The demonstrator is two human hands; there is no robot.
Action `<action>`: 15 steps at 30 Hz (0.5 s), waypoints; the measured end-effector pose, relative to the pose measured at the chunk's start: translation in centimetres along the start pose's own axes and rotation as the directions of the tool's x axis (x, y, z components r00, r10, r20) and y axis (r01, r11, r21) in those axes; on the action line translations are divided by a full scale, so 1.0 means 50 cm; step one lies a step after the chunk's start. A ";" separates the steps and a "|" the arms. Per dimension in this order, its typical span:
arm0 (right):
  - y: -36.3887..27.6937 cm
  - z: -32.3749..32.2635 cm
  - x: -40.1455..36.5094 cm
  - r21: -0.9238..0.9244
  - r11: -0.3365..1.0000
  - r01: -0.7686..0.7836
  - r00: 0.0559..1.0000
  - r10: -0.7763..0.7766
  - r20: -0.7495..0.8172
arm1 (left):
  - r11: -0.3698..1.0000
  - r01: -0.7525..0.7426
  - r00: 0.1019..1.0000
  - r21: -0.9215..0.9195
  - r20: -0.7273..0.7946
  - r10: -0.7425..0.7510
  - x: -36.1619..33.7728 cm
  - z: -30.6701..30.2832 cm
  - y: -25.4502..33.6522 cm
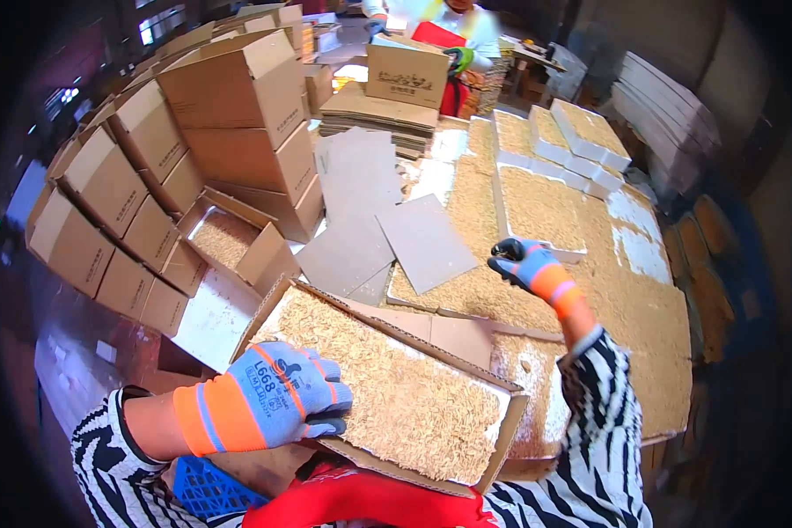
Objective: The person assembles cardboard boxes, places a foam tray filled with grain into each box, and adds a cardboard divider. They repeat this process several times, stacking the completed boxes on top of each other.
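Note:
An open cardboard box is tilted close to my body, lined in white and filled with small tan, husk-like bits. My left hand, in a grey and orange glove, lies over the left part of this filling, its fingers stretched out and pointing right. Farther forward, my right hand in a matching glove hovers over the spread of tan bits, near the front corner of a white filled tray. Its dark-tipped fingers are curled in, and whatever lies between them is too small to tell.
Stacked cardboard boxes rise on the left, beside another open filled box. Grey cardboard sheets lie ahead. White filled trays are stacked at the back right. A co-worker handles a box at the far end.

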State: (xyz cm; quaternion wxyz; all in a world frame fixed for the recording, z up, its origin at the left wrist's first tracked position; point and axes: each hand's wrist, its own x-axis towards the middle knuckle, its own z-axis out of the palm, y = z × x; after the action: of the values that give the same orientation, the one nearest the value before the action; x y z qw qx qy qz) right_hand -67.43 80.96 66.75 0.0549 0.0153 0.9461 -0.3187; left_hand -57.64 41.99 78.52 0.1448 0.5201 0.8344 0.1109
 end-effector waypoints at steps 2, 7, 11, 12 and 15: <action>0.105 0.096 0.151 0.095 0.995 -0.037 0.998 0.032 0.053 | 0.996 0.058 0.995 0.064 0.078 -0.063 0.013 0.024 0.014; 0.120 0.262 0.312 -0.308 0.895 -0.321 0.947 0.312 -0.081 | 0.970 0.154 0.977 0.187 0.118 -0.178 0.018 0.052 0.051; 0.081 0.270 0.280 -0.448 0.805 -0.388 0.922 0.336 -0.195 | 0.996 0.084 0.996 -0.032 -0.011 -0.085 0.050 0.032 0.092; 0.072 0.260 0.270 -0.386 0.858 -0.340 0.937 0.275 -0.215 | 0.989 0.011 0.995 -0.146 -0.096 -0.025 0.061 0.031 0.103; 0.073 0.192 0.246 -0.191 0.963 -0.191 0.962 0.144 -0.231 | 0.975 -0.071 0.991 -0.210 0.097 0.093 0.106 0.080 0.125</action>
State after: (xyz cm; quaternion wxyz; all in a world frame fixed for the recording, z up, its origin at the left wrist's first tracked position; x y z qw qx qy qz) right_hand -78.53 78.01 55.58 -0.0196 0.1242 0.9703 -0.2068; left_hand -53.22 49.62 76.22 0.2371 0.5417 0.7873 0.1747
